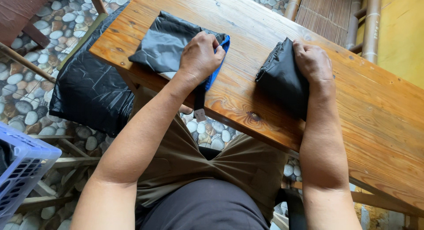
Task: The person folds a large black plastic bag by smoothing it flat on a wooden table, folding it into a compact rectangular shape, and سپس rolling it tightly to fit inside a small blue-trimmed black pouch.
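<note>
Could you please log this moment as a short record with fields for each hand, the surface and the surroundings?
Left hand: left hand closed on a dark grey fabric piece with a bright blue edge
Right hand: right hand pressing flat on a folded black fabric bundle
Surface: varnished wooden plank table
Hanging: black sheet draped off the table's left end
Nearby: pale blue plastic crate, pebble floor

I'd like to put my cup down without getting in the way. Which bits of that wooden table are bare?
Bare wood lies between the left hand on the dark blue-edged cloth and the right hand on the folded black bundle. The wooden table is also free right of the bundle and along its far edge. The near-left corner is crowded.
</note>
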